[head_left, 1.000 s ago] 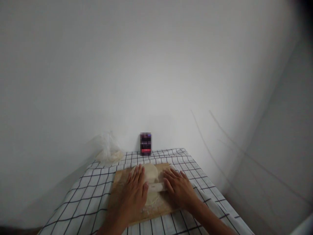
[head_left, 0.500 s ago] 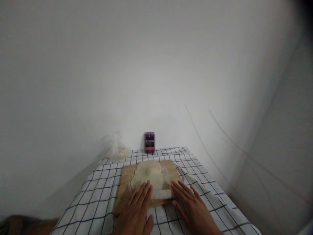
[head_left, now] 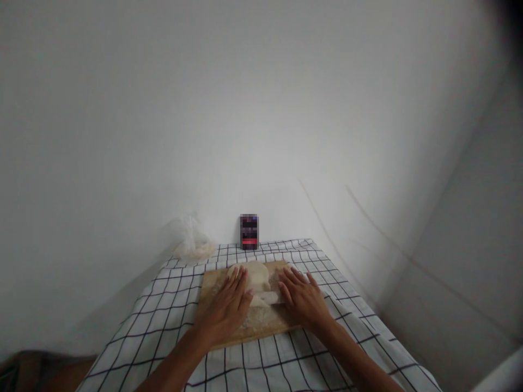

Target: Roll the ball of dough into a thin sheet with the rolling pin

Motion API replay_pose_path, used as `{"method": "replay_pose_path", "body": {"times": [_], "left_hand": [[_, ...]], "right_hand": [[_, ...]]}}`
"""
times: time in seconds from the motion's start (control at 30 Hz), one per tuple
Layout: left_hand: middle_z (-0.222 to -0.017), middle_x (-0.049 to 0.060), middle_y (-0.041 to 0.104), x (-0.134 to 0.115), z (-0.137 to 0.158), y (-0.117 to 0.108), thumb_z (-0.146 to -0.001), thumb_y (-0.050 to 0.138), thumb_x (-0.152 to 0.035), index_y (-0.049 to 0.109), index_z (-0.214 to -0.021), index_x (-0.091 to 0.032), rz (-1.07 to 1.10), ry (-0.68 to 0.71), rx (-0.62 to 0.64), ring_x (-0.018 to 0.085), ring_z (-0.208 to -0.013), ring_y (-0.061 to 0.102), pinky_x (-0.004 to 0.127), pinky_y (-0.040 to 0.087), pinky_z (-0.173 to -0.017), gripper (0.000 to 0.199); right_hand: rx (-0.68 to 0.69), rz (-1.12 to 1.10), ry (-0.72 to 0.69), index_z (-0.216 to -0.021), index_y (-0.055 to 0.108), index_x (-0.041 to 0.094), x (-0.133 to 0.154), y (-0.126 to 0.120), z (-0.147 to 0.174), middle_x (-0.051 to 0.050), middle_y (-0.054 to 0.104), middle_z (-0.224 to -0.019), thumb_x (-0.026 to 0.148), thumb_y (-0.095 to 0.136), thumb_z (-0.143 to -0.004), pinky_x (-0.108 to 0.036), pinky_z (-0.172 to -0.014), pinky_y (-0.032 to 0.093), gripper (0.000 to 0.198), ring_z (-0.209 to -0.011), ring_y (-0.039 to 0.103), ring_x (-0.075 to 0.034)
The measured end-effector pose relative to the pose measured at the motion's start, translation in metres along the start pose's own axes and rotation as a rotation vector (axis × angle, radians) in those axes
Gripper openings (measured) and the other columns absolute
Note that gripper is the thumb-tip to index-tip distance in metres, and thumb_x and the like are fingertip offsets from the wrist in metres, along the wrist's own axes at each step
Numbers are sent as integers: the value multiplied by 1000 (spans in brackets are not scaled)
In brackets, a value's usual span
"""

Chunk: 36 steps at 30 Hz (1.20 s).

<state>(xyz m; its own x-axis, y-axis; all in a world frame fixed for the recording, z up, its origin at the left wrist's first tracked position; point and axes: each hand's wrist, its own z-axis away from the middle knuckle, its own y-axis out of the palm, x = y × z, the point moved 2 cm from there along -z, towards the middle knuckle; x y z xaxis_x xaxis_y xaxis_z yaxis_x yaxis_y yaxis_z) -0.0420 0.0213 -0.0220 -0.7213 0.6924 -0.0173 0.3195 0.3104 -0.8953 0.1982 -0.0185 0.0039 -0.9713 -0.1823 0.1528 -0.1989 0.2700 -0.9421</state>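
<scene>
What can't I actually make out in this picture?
All in the head view:
- Ends of the pale rolling pin: hidden under the left hand and right hand.
- Part of the dough sheet: covered by the left hand and rolling pin.
- Front of the dark upright object: blurred into blocks.
- Contents of the plastic bag: too blurred through crumpled plastic.
- Forearms: cut off by the bottom edge.

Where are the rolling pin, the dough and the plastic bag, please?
Rolling pin (head_left: 267,298): head view, middle of its visible stretch.
Dough (head_left: 258,276): head view, flat upper surface.
Plastic bag (head_left: 192,241): head view, its crumpled middle.
</scene>
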Motion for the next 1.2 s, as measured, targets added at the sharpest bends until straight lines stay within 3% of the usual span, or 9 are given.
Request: {"method": "replay_pose_path", "body": {"times": [0.23,0.37,0.53,0.63,0.77,0.87,0.93,1.0,1.2], "left_hand": [[-169,16,24,-52,42,-34,-100,44,-66,0,-165,-18,-42,-22,28,34,-154,28,57,36,-121,92],[-169,15,23,-68,65,-39,-92,53,-74,-1,-165,-17,-85,-2,1,37,-153,30,58,38,-120,108],[-161,12,42,-67,94,-34,-101,47,-60,-2,-165,-18,-160,181,-38,30,-145,47,45,46,-115,91],[-159,6,47,-62,97,-51,-104,47,-47,0,-166,-24,-97,181,-44,24,-141,52,40,48,-115,81],[-160,1,47,-39,61,-84,-108,38,-40,30,-161,-33,143,-100,-110,24,-147,45,48,39,-122,54],[-156,6,52,-12,18,-80,-109,26,-42,45,-154,-24,262,-278,-48,22,-145,47,44,41,-120,51],[-151,11,58,2,-8,-64,-109,26,-40,49,-151,-20,240,-280,48,23,-140,54,43,46,-116,52],[-151,13,58,12,-28,-46,-107,32,-37,52,-148,-18,215,-245,69,25,-140,53,46,42,-118,49],[-157,10,51,31,-71,-12,-106,39,-40,56,-144,-20,172,-90,171,28,-154,31,54,23,-127,47]], "right_hand": [[-77,-179,-57,-140,63,27,-1,2,46,-5,60,-150,40,44,-107,-53,-118,39,41,-146,46,-28],[-113,-280,-49,-130,69,29,0,3,68,-4,68,-138,39,58,-101,-48,-114,45,32,-138,54,-27],[-176,-244,-78,-110,72,28,0,2,88,-2,77,-115,24,75,-87,-44,-99,53,24,-108,70,-26],[-206,-246,-144,-109,71,30,5,-8,87,-2,77,-112,27,76,-88,-38,-89,54,22,-101,72,-25],[-199,-350,-134,-108,68,28,28,-29,62,-1,74,-105,34,65,-98,-28,-76,52,13,-89,73,-19],[-207,-359,-34,-97,67,25,47,-31,43,0,72,-96,35,58,-102,-25,-62,46,14,-75,71,-16],[-212,-352,7,-91,65,24,55,-20,38,1,71,-91,32,58,-102,-25,-60,43,15,-71,70,-15],[-224,-356,20,-87,64,24,57,-5,38,1,70,-87,30,58,-101,-24,-62,43,16,-74,69,-15],[-244,-287,-13,-84,63,24,52,18,43,-3,68,-90,28,57,-101,-33,-79,47,18,-88,65,-22]]}}
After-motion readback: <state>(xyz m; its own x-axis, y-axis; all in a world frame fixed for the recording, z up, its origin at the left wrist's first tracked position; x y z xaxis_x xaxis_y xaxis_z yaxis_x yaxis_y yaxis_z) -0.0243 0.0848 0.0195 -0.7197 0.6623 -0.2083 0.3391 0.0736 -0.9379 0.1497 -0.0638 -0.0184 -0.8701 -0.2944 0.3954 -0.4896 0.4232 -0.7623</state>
